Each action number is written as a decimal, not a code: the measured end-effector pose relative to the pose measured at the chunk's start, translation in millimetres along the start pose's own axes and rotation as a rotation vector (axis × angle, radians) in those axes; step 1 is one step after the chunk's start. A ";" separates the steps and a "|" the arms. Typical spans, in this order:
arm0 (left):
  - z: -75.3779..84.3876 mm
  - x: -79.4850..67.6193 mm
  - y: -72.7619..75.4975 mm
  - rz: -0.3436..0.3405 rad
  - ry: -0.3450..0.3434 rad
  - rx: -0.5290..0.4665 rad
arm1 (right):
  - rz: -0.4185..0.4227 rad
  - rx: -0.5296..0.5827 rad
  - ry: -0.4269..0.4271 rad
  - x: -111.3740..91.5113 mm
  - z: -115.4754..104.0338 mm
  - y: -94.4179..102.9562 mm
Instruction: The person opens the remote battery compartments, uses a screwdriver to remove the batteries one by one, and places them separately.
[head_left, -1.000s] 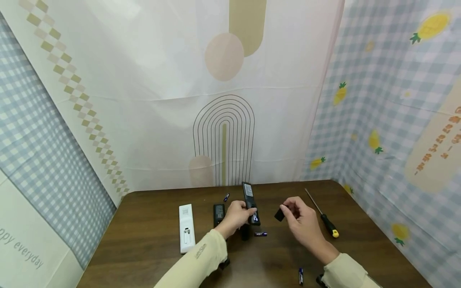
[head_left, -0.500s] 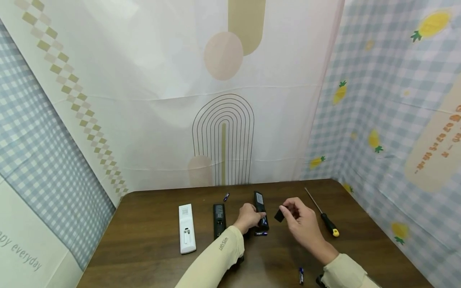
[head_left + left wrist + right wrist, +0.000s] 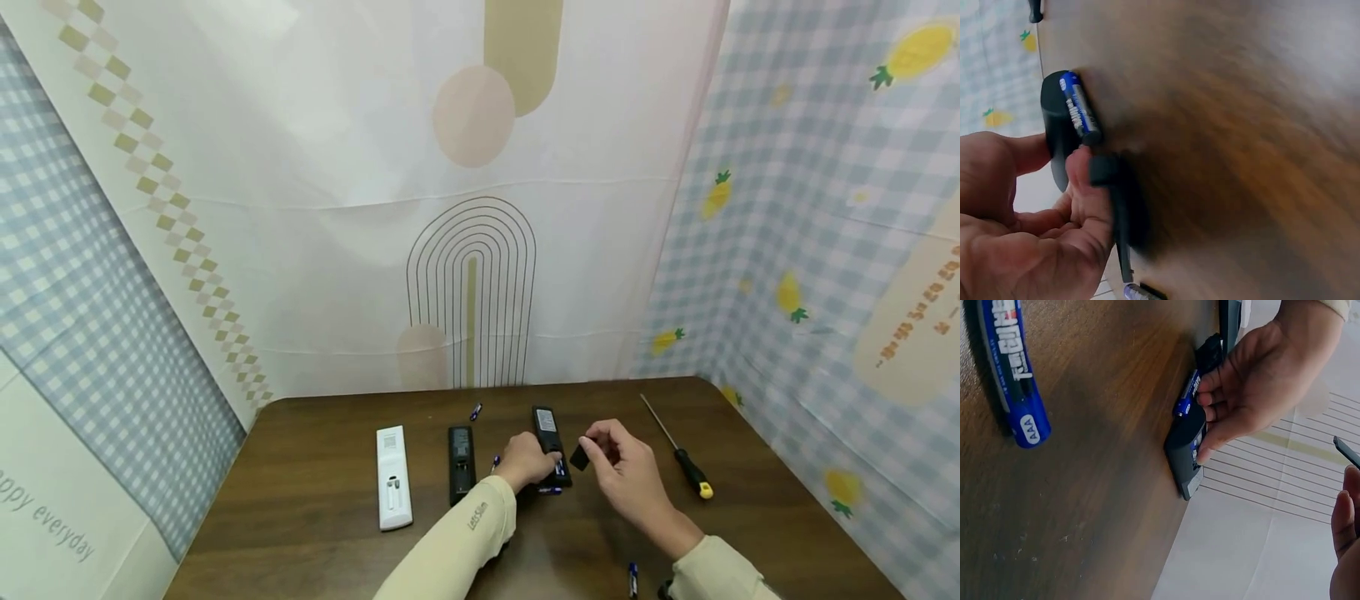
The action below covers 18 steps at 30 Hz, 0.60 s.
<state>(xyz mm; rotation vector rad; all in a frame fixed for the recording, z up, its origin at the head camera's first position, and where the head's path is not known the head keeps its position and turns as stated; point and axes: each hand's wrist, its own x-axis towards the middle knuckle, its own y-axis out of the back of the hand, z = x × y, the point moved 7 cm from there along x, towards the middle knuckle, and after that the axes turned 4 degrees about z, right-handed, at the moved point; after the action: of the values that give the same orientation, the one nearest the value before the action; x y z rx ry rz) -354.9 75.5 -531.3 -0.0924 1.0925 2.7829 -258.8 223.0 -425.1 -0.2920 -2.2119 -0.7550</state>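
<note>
My left hand (image 3: pixel 527 458) grips a black remote control (image 3: pixel 547 422) lying back side up, its thumb over the battery bay, where blue batteries show. A loose blue battery (image 3: pixel 1079 106) lies along the near end of this remote in the left wrist view. Beside that hand's fingers is a dark, blocky-ended piece (image 3: pixel 1105 170), largely hidden from the head view. To the right, my right hand (image 3: pixel 626 467) pinches a small black battery cover (image 3: pixel 579 457) just above the table, a short way from the remote. In the right wrist view the cover (image 3: pixel 1347 452) appears edge-on.
A white remote (image 3: pixel 394 479) and another black remote (image 3: pixel 461 462) lie to the left with bays uncovered. One battery (image 3: pixel 476 411) is behind, and an AAA battery (image 3: pixel 1013 369) lies near the front. A screwdriver (image 3: pixel 678 454) lies on the wooden table (image 3: pixel 300 467) at right.
My left hand has moved right and toward me, lowering the black remote from a raised tilt onto the table by the loose battery. The right hand keeps holding the cover almost in place.
</note>
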 end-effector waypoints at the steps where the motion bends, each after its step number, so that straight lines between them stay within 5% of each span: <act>1: 0.2 -0.1 0.7 -0.001 0.008 -0.005 | 0.009 0.001 0.001 -0.3 -0.2 0.6; 10: 0.3 -5.7 8.3 0.001 0.013 -0.036 | 0.137 0.027 -0.039 2.0 3.6 13.6; 18: 2.2 -6.8 8.9 0.000 0.006 -0.042 | 0.119 0.031 -0.099 1.4 8.7 18.4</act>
<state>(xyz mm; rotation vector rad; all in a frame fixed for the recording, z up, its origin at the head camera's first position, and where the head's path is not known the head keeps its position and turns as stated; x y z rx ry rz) -349.6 69.7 -523.0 -0.1062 1.0353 2.8076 -257.1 242.8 -420.9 -0.4503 -2.2741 -0.6535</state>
